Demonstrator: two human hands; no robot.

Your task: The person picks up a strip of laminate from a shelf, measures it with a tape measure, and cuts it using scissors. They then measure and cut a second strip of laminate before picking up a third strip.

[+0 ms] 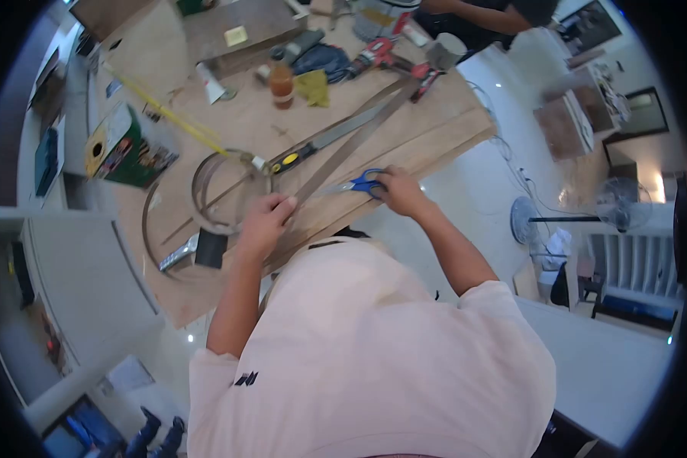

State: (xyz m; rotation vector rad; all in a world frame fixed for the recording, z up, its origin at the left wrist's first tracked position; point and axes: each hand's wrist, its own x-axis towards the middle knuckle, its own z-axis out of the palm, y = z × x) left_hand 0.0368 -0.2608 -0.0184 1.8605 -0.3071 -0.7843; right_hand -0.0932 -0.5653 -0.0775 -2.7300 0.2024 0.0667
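Observation:
My left hand (264, 224) is closed on a long brown edging strip (359, 137), pinching it near the table's front edge. From there the strip runs up and right across the table, and a loose coil (200, 200) of similar strip lies just beyond that hand. My right hand (403, 191) grips the blue handles of a pair of scissors (366, 184), whose blades point left toward the strip by my left hand. Beyond the strip lies a handsaw (336, 131) with a black and yellow handle.
On the wooden table (237, 122) are a yellow tape measure (168, 114), an orange-brown bottle (281, 80), a red drill (374, 55), a green tin (130, 145) and a dark block (211, 249). Another person's arm (477, 14) shows at the back right. Fans (525, 219) stand on the right.

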